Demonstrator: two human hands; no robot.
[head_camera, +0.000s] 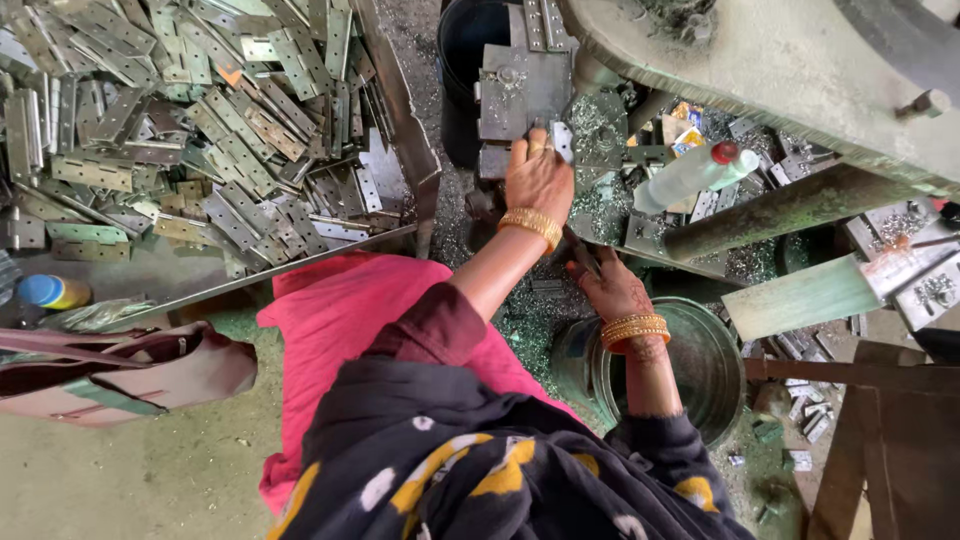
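My left hand (538, 178), with a gold bangle on the wrist, reaches forward to the grey metal die block (520, 85) of a press. Its fingertips pinch a small pale hinge plate (562, 141) against the block's lower right edge. My right hand (612, 292), also wearing bangles, stays lower and closer to me, above the rim of a round metal bucket (715, 365). Its fingers are closed around a thin dark stick (584, 259) that points up and left. A pink cloth (330, 320) covers my lap.
A large metal tray (405, 110) heaped with several hinges (200, 130) fills the upper left. A clear plastic bottle with a red cap (690, 172) lies on the shavings-covered press bed. A black bucket (465, 60) stands behind. A pink bag (120, 375) lies at left, wooden pieces (880, 440) at right.
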